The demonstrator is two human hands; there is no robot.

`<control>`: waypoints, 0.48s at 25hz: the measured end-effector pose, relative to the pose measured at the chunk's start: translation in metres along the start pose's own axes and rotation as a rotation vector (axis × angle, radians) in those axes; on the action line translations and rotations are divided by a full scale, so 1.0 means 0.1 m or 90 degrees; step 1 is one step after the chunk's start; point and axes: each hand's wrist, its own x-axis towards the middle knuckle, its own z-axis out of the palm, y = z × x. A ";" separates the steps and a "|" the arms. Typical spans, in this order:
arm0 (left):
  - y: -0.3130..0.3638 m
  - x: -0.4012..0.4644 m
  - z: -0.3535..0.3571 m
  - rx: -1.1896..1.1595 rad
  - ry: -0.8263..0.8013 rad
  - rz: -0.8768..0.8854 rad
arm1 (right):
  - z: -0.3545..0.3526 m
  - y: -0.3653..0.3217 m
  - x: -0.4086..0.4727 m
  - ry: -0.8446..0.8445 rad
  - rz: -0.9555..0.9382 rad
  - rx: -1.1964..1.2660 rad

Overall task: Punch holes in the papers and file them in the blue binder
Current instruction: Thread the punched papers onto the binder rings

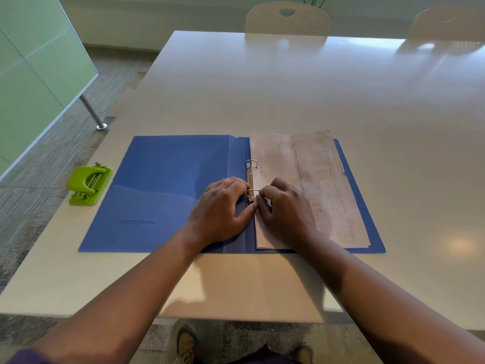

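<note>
The blue binder lies open and flat near the table's front edge. A stack of printed papers lies on its right half, left edge at the metal ring mechanism. The far ring stands slightly apart at its top. My left hand rests on the spine, fingers curled against the near ring from the left. My right hand lies on the papers, its fingertips pinching the near ring from the right. Both hands meet at that ring. The green hole punch sits on the table left of the binder.
The white table stretches far behind the binder. Two white chairs stand at its far edge. A green glass partition with a metal leg stands on the carpet to the left. My shoes show below the table's front edge.
</note>
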 end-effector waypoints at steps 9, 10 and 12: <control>0.14 0.14 0.13 0.006 -0.027 -0.106 | -0.18 0.20 0.15 -0.093 0.000 0.028; 0.17 0.19 0.16 0.016 -0.029 -0.118 | -0.22 0.25 0.18 -0.100 0.003 0.016; 0.22 0.30 0.22 0.042 -0.051 -0.142 | -0.31 0.33 0.22 -0.104 0.017 -0.014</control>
